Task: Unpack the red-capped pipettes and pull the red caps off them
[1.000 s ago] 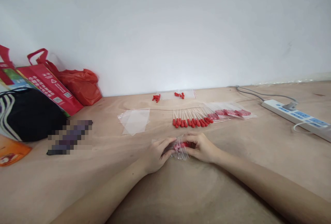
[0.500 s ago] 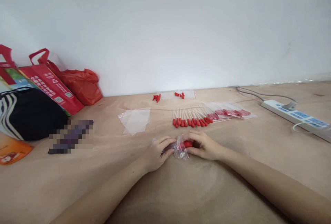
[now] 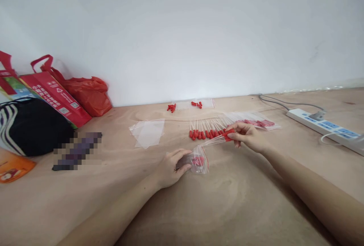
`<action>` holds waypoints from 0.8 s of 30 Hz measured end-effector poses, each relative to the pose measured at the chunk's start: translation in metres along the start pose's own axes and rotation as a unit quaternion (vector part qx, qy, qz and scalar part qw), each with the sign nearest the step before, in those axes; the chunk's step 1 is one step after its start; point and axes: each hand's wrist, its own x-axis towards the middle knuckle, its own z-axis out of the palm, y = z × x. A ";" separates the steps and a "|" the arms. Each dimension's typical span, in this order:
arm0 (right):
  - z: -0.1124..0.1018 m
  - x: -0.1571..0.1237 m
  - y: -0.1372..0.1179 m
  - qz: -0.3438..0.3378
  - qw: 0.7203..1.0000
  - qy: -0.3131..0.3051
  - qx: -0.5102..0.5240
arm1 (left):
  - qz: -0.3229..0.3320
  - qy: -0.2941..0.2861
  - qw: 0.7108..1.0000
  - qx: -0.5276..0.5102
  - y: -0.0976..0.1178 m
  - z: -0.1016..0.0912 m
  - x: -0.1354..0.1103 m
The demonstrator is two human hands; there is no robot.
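Note:
My left hand pinches a small clear plastic bag with red caps inside, resting on the wooden table. My right hand is farther right and back, fingers closed on the red ends of a few thin droppers whose clear stems slant down into the bag's mouth. A row of red-capped droppers lies just behind my hands.
Empty clear bags lie to the left, filled bags to the right of the row. Loose red caps sit near the wall. Red and black bags crowd the left; a white power strip lies at right.
My right hand left the bag's mouth, moved right and back, and now holds a few droppers by their red ends. The left hand kept hold of the bag.

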 end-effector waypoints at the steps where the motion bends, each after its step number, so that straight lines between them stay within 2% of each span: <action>1: -0.004 0.002 0.000 -0.015 1.000 0.026 0.008 | -0.004 0.013 1.000 0.003 0.002 -0.002 0.000; 4: -0.002 0.005 -0.002 -0.061 0.993 0.102 0.006 | -0.029 0.087 0.996 -0.008 0.009 -0.006 0.005; 6: 0.012 0.003 -0.003 -0.106 0.982 0.153 -0.033 | -0.088 0.117 0.987 -0.067 0.015 -0.007 0.014; 7: 0.021 0.001 -0.004 -0.138 0.972 0.178 -0.068 | -0.138 0.113 0.976 -0.121 0.018 -0.007 0.020; 8: 0.031 -0.001 -0.005 -0.175 0.960 0.186 -0.112 | -0.197 0.100 0.956 -0.192 0.022 -0.005 0.027; 9: 0.041 -0.003 -0.006 -0.222 0.945 0.183 -0.158 | -0.257 0.083 0.923 -0.274 0.025 -0.004 0.035; 11: 0.059 -0.007 -0.006 -0.299 0.909 0.135 -0.256 | -0.343 0.060 0.830 -0.435 0.031 0.001 0.049; 13: 0.071 -0.009 -0.004 -0.361 0.866 0.093 -0.334 | -0.375 0.050 0.751 -0.542 0.035 0.004 0.060; 15: 0.079 -0.011 -0.002 -0.400 0.830 0.058 -0.384 | -0.387 0.044 0.719 -0.576 0.035 0.005 0.067; 16: 0.081 -0.011 -0.002 -0.410 0.820 0.041 -0.397 | -0.395 0.040 0.719 -0.571 0.033 0.004 0.070; 18: 0.080 -0.013 -0.001 -0.409 0.818 0.018 -0.403 | -0.411 0.033 0.749 -0.518 0.024 -0.003 0.074; 20: 0.075 -0.015 -0.001 -0.381 0.833 0.018 -0.401 | -0.422 0.024 0.793 -0.440 0.009 -0.013 0.080; 21: 0.072 -0.017 -0.001 -0.362 0.842 0.025 -0.399 | -0.424 0.025 0.805 -0.414 0.000 -0.019 0.084; 24: 0.061 -0.020 0.003 -0.316 0.864 0.054 -0.388 | -0.435 0.017 0.819 -0.373 -0.029 -0.034 0.101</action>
